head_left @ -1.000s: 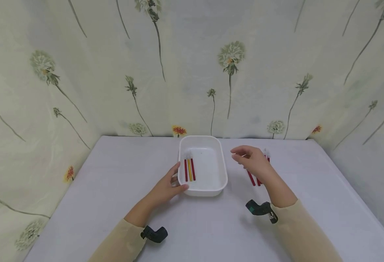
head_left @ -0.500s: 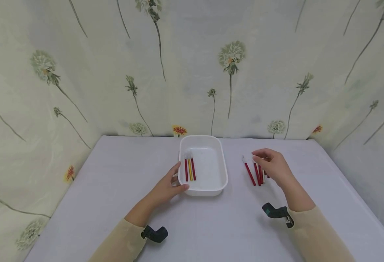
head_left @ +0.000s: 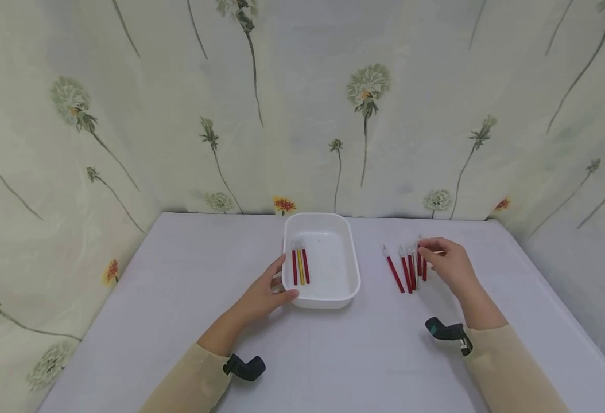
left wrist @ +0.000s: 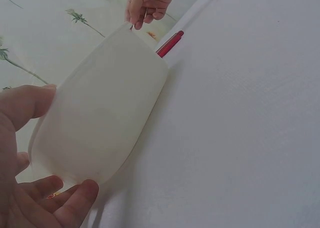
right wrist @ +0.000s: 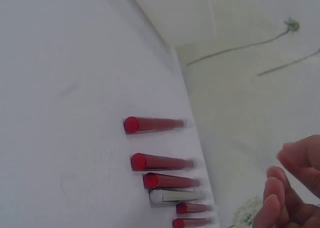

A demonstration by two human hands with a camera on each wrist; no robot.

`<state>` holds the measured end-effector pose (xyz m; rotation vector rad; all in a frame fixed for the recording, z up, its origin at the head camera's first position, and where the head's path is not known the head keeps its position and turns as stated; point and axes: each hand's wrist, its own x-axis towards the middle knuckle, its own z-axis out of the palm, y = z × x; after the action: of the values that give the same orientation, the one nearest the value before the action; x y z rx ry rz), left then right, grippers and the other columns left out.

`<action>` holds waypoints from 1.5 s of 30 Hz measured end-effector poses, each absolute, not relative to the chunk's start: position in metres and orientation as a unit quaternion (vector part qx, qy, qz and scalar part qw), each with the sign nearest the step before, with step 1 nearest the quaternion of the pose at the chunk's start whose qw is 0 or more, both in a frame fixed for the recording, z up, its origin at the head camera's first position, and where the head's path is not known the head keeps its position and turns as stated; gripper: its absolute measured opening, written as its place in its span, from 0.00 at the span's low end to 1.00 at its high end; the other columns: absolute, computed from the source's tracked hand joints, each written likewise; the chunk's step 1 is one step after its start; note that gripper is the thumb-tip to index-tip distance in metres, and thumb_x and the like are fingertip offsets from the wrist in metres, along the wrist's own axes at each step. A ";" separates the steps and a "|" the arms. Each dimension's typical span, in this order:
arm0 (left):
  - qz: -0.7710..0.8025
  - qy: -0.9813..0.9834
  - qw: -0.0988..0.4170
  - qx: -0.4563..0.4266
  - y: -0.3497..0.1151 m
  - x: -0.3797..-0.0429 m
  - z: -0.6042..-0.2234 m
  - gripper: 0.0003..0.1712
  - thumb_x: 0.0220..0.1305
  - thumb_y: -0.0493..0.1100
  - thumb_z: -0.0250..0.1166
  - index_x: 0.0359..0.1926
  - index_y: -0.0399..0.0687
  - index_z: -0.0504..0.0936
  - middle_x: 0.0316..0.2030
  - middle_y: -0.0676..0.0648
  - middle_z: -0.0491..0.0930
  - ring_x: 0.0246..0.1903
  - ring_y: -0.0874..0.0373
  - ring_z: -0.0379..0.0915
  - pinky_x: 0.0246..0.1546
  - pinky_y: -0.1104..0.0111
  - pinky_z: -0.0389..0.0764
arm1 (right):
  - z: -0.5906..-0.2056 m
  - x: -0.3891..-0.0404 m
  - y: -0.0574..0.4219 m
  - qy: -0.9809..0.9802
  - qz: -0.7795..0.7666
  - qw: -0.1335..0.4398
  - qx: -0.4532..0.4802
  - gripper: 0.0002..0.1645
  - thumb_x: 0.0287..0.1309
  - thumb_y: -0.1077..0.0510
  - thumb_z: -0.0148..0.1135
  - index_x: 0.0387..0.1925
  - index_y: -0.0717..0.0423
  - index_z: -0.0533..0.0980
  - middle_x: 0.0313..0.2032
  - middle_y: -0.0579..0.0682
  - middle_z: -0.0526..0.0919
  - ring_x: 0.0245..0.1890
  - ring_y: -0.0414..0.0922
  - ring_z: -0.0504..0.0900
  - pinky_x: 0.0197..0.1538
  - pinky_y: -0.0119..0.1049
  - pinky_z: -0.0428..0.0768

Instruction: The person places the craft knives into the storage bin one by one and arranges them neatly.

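My left hand (head_left: pixel 263 295) holds the near left corner of a white plastic tray (head_left: pixel 333 267), thumb at the front rim and fingers along the left side. In the tray lie two red pens, the left one (head_left: pixel 294 268) parted from the other by a yellow pen (head_left: pixel 301 268); all have clear caps. My right hand (head_left: pixel 453 265) is over a row of pens right of the tray, its thumb and index finger near the capped ends. In the right wrist view those fingers (right wrist: pixel 300 150) show a gap with nothing in it.
The row on the table has several red pens (head_left: pixel 395 275) and one whitish pen (right wrist: pixel 175 196), caps pointing away. A white cloth (head_left: pixel 333 355) covers the table. Behind its far edge hangs a flower-printed curtain (head_left: pixel 302 115).
My right hand has moved right, from beside the tray to the right end of the pen row, uncovering most of the pens. My left hand and the tray have stayed in place.
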<state>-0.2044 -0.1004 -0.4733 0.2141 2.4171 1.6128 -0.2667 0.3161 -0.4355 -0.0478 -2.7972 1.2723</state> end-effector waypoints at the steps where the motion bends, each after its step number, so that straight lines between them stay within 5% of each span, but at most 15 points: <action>1: 0.550 0.824 0.114 0.072 -0.100 -0.204 -0.473 0.55 0.61 0.54 0.73 0.80 0.60 0.49 0.76 0.43 0.56 0.70 0.42 0.62 0.59 0.48 0.75 | -0.437 -0.268 0.318 -0.909 0.415 0.031 -0.021 0.25 0.74 0.50 0.55 0.61 0.63 0.74 0.54 0.63 0.78 0.49 0.53 0.76 0.41 0.33 0.81; 8: 0.549 0.825 0.114 0.072 -0.101 -0.204 -0.472 0.55 0.60 0.54 0.73 0.80 0.60 0.49 0.76 0.43 0.56 0.70 0.43 0.62 0.60 0.49 0.75 | -0.444 -0.275 0.325 -0.908 0.417 0.019 -0.044 0.27 0.74 0.48 0.54 0.62 0.63 0.73 0.57 0.65 0.75 0.52 0.56 0.75 0.41 0.30 0.80; 17: 0.548 0.825 0.117 0.072 -0.099 -0.203 -0.469 0.55 0.60 0.54 0.73 0.80 0.59 0.49 0.76 0.42 0.57 0.70 0.43 0.62 0.60 0.48 0.75 | -0.460 -0.286 0.342 -0.908 0.413 -0.013 -0.068 0.26 0.74 0.52 0.53 0.63 0.65 0.71 0.59 0.67 0.74 0.54 0.59 0.75 0.50 0.46 0.82; 26: 0.545 0.827 0.118 0.071 -0.099 -0.204 -0.470 0.55 0.60 0.54 0.73 0.80 0.60 0.49 0.76 0.43 0.57 0.70 0.43 0.63 0.60 0.49 0.76 | -0.466 -0.293 0.350 -0.908 0.410 -0.042 -0.081 0.25 0.72 0.54 0.54 0.64 0.65 0.71 0.60 0.69 0.74 0.52 0.57 0.77 0.43 0.36 0.81; 45: 0.545 0.829 0.113 0.064 -0.099 -0.205 -0.473 0.55 0.60 0.53 0.73 0.80 0.61 0.49 0.76 0.43 0.57 0.70 0.43 0.63 0.60 0.48 0.75 | -0.475 -0.304 0.357 -0.920 0.378 -0.079 -0.072 0.24 0.72 0.55 0.55 0.63 0.65 0.72 0.55 0.68 0.76 0.47 0.54 0.76 0.39 0.35 0.77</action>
<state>-0.2046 -0.0992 -0.4731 0.1888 2.4307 1.5974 -0.3043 0.3570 -0.4752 -0.2390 -3.0441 1.2508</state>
